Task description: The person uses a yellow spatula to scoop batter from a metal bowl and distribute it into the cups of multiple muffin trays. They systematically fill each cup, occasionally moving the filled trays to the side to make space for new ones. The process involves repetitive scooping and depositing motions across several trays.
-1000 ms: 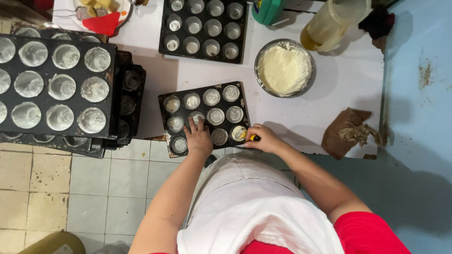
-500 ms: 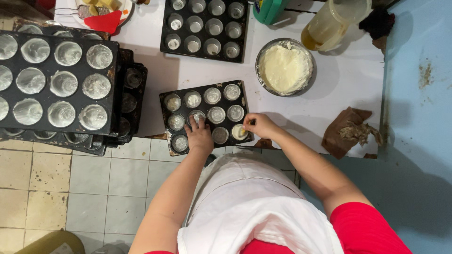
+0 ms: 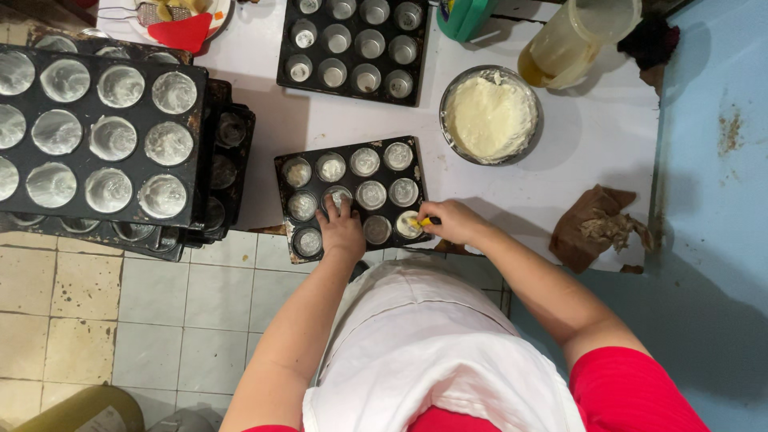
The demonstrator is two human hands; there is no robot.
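Almost nothing has moved since the earlier frame: the right hand [image 3: 452, 222] has slid a little way left along the near edge of the small muffin tray [image 3: 352, 196], and the left hand [image 3: 342, 228] is kept where it was.

Largest of all is the white table [image 3: 320, 120], and the small muffin tray is set near its front edge, just in front of the person. To the left, a stack of bigger greased trays [image 3: 96, 136] is seen hanging over the tiled floor. Another tray [image 3: 352, 44] is laid at the back. A round metal bowl of pale cream [image 3: 490, 114] is placed to the right of the small tray, close but apart.

The small tray is made of dark metal, so it is judged to be stiff and a bit heavy. Its cups look greasy, so it may be slippery. It is best gripped by its flat rim at two sides.

The left hand is pressed flat on the tray's near middle, open, holding it still. The right hand is closed on a small yellow tool [image 3: 426, 222], whose tip is put in the near right cup [image 3: 409, 224].
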